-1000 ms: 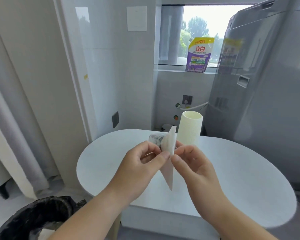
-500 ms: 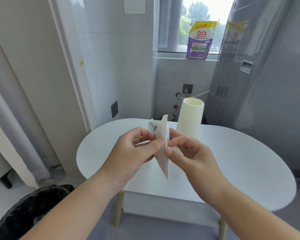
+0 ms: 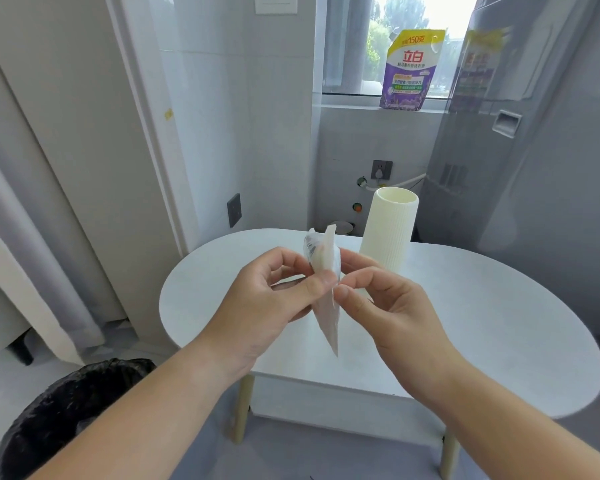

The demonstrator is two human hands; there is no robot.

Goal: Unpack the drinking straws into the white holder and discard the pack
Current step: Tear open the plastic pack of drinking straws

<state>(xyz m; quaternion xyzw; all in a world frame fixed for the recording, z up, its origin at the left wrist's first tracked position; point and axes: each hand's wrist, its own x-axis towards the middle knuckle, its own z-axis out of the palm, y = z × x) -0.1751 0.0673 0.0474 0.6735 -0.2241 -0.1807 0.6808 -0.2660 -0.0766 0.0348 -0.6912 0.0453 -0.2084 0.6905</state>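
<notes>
Far down and to the left of the grip, a bin (image 3: 59, 420) lined with a black bag stood on the floor, well apart from both hands. Above it, also off to the left, a pale curtain (image 3: 32, 254) hung beside the door frame. Nearer the grip, on the tiled wall up and to its left, sat a dark wall plate (image 3: 234, 210).

At the grip itself, the left hand (image 3: 267, 306) pinched the pack (image 3: 324, 289) between its thumb and curled fingers, taking it from the left side. The pack was held nearly upright and edge-on to the camera, raised above the table (image 3: 482, 323) and not touching it. It narrowed to a point below the fingers. Above them its top showed a clear printed layer on the left and a white layer on the right. What lay inside it could not be made out. The right hand (image 3: 385, 306) met it from the other side, its thumb and forefinger pinching the pack's right edge just beside the left thumb, the other fingers loosely curled.

Just behind the grip and a little to its right, the white holder (image 3: 388, 233) stood upright on the table, ribbed, its mouth open upward, its base partly hidden by the right hand. Higher behind it a socket (image 3: 381, 169) was set in the wall. Well above that a purple and yellow detergent pouch (image 3: 411, 71) stood on the window ledge. To the far right of the grip rose a tall grey appliance (image 3: 534, 168), close to the table's far edge.
</notes>
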